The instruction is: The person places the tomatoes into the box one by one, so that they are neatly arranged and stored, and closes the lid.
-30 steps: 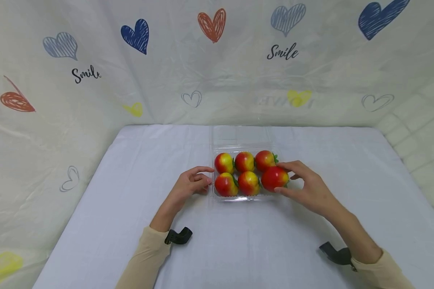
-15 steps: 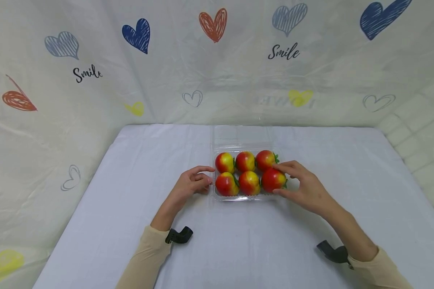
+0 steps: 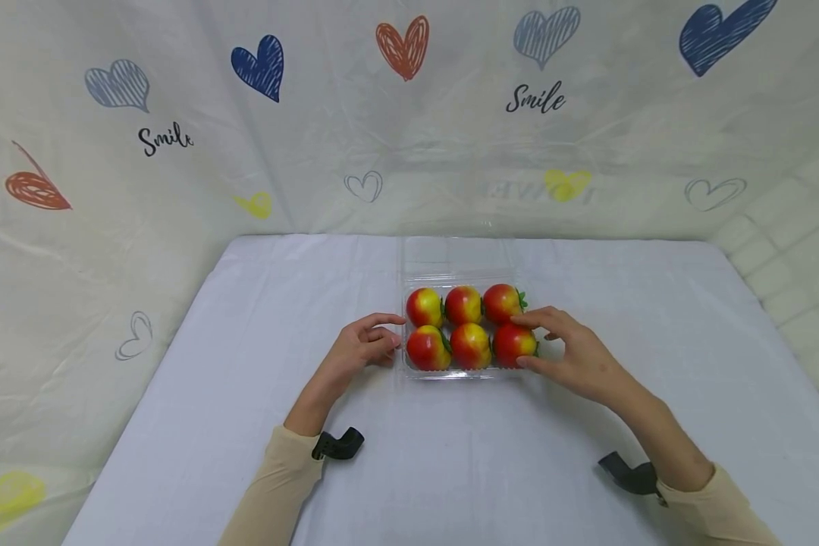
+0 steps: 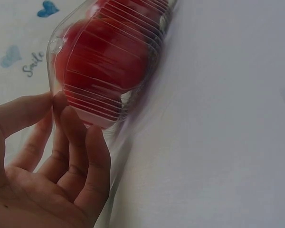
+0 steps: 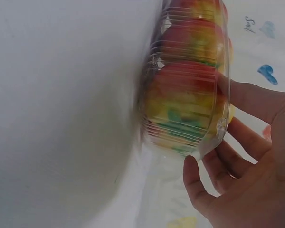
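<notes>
A clear plastic clamshell box (image 3: 460, 376) stands open on the table, its lid (image 3: 457, 256) folded back toward the wall. Two rows of three glossy red-and-yellow fruits with green leaves fill it, among them the back right fruit (image 3: 501, 303). My right hand (image 3: 580, 360) holds the front right fruit (image 3: 512, 345) between thumb and index finger, down in its place in the box. In the right wrist view the thumb reaches over the rim and the other fingers lie outside the wall. My left hand (image 3: 358, 350) pinches the box's left rim, thumb against index finger (image 4: 60, 100).
A white cloth covers the table (image 3: 416, 470). Behind it hangs a pale sheet (image 3: 444, 136) printed with hearts and "Smile". Each wrist carries a black camera mount, the left mount (image 3: 339, 444) and the right mount (image 3: 631, 476).
The front right fruit has gone down and slightly left into the box with my right hand, level now with its neighbours. My left hand has stayed at the left rim.
</notes>
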`<state>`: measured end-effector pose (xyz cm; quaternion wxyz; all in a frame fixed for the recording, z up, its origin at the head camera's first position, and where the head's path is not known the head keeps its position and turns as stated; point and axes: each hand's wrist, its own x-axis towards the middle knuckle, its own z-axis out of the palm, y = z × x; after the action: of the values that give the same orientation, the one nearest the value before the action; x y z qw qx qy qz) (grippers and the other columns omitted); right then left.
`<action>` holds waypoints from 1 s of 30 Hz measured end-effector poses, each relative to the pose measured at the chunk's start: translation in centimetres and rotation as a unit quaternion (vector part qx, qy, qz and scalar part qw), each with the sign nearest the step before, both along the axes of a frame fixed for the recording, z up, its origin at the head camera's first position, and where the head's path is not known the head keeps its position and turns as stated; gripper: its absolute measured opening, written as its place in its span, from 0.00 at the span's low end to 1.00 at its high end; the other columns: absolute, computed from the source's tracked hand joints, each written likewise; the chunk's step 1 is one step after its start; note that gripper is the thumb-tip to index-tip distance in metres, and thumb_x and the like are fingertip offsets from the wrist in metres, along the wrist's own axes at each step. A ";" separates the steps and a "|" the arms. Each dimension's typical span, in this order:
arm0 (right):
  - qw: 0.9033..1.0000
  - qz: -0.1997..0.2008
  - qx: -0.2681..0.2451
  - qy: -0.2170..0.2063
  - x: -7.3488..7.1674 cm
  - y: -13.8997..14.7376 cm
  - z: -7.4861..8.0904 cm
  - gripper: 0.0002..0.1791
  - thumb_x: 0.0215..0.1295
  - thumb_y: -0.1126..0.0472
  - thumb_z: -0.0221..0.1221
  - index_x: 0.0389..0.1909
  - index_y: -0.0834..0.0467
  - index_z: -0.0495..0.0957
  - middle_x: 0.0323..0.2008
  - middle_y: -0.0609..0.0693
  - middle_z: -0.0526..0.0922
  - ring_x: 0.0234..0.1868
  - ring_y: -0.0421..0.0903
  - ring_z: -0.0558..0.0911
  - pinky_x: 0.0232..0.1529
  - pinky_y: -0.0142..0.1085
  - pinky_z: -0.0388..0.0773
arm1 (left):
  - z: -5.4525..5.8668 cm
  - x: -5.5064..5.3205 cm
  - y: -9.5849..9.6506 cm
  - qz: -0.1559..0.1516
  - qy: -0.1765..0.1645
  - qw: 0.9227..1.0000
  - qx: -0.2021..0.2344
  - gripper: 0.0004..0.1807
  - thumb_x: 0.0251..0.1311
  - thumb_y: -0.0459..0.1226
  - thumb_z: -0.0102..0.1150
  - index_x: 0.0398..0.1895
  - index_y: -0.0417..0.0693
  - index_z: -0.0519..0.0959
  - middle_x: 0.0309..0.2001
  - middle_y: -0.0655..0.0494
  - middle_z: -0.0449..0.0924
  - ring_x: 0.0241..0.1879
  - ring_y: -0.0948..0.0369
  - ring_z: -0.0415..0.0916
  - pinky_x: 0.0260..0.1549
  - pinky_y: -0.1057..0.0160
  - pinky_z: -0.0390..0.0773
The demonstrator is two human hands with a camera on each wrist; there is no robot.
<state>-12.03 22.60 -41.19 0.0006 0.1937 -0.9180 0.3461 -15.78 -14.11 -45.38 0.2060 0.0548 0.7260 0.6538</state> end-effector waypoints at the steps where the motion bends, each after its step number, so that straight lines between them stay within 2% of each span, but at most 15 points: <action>1: 1.000 0.000 0.000 0.004 0.0 0.0 -0.1 0.31 0.60 0.58 0.75 0.65 0.51 0.79 0.59 0.53 0.82 0.57 0.53 0.80 0.53 0.54 0.85 | 0.0 0.0 0.0 0.000 0.000 1.000 0.000 0.21 0.72 0.39 0.63 0.66 0.49 0.78 0.36 0.61 0.85 0.39 0.58 0.80 0.45 0.64 0.87; 8: 1.000 -0.001 0.001 0.012 -0.2 0.0 -0.3 0.30 0.59 0.59 0.75 0.63 0.51 0.79 0.60 0.51 0.82 0.59 0.52 0.80 0.53 0.54 0.85 | 0.1 0.1 0.0 0.001 -0.002 1.000 0.002 0.21 0.72 0.39 0.63 0.66 0.48 0.78 0.36 0.62 0.85 0.39 0.57 0.80 0.45 0.63 0.87; 17: 0.999 -0.007 -0.014 0.045 -0.1 0.0 -0.5 0.27 0.59 0.60 0.75 0.60 0.50 0.81 0.58 0.47 0.82 0.59 0.45 0.79 0.54 0.53 0.86 | 0.2 0.0 0.0 -0.004 0.004 1.000 -0.004 0.20 0.72 0.39 0.61 0.66 0.49 0.78 0.37 0.60 0.85 0.40 0.58 0.79 0.46 0.62 0.87; 21: 0.997 -0.018 -0.029 0.063 -0.2 0.2 -0.4 0.24 0.61 0.61 0.74 0.58 0.52 0.82 0.57 0.47 0.82 0.59 0.39 0.78 0.54 0.43 0.85 | 0.2 0.0 0.0 -0.003 0.005 1.000 -0.002 0.20 0.72 0.38 0.62 0.66 0.48 0.78 0.37 0.59 0.85 0.40 0.57 0.79 0.46 0.62 0.87; 24: 0.996 -0.033 -0.044 0.068 -0.3 0.4 -0.2 0.22 0.64 0.60 0.72 0.59 0.53 0.82 0.57 0.48 0.82 0.58 0.30 0.75 0.53 0.29 0.81 | 0.3 0.0 0.1 0.000 0.006 1.000 -0.005 0.21 0.72 0.39 0.62 0.66 0.48 0.78 0.38 0.59 0.84 0.40 0.56 0.79 0.46 0.61 0.87; 26: 0.995 -0.044 -0.057 0.063 -0.6 0.6 -0.2 0.21 0.66 0.60 0.70 0.59 0.54 0.81 0.57 0.50 0.81 0.56 0.28 0.74 0.53 0.21 0.78 | 0.3 0.0 0.1 0.003 0.009 1.000 -0.008 0.21 0.72 0.39 0.62 0.66 0.48 0.77 0.38 0.59 0.84 0.41 0.55 0.79 0.46 0.62 0.87; 27: 0.995 -0.052 -0.061 0.057 -0.7 0.8 -0.2 0.21 0.67 0.59 0.69 0.60 0.55 0.81 0.58 0.51 0.81 0.56 0.28 0.73 0.52 0.18 0.76 | 0.3 0.0 0.1 0.005 0.010 1.000 -0.009 0.21 0.72 0.39 0.62 0.66 0.48 0.77 0.38 0.59 0.84 0.41 0.55 0.79 0.46 0.62 0.87; 30: 0.994 -0.072 -0.072 0.035 -1.2 1.2 -0.5 0.21 0.71 0.58 0.66 0.62 0.56 0.79 0.58 0.53 0.80 0.57 0.38 0.76 0.51 0.11 0.71 | 0.3 -0.1 0.1 0.011 0.017 1.000 -0.007 0.21 0.73 0.39 0.61 0.67 0.50 0.77 0.39 0.56 0.84 0.41 0.55 0.78 0.45 0.62 0.87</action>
<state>-13.26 23.84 -41.66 0.0711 0.1386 -0.9016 0.4035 -15.83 -13.96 -45.07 0.1865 0.0566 0.7344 0.6502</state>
